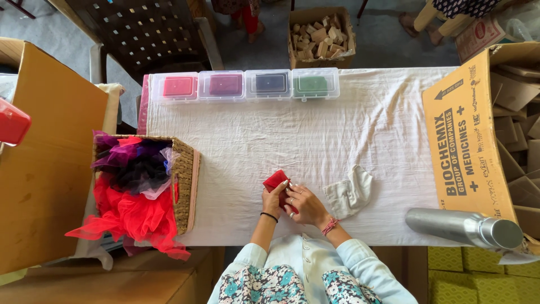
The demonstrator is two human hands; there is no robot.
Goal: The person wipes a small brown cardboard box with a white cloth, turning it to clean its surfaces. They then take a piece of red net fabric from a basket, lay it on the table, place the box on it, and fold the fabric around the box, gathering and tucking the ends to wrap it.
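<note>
Both hands are working low in the frame's centre: the left hand (274, 198) and the right hand (304, 205) are together gripping a small red cloth pouch (276, 180) on the white-covered tabletop (315, 129). Just right, a cream pouch (350, 192) is lying flat; a wicker basket (184, 183) of netting is sitting at left.

White-clothed table (315, 129): boxes (244, 84), basket (185, 186), flask (464, 227)

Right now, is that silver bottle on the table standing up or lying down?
Lying down: the silver bottle rests on its side along the table's right edge.
</note>
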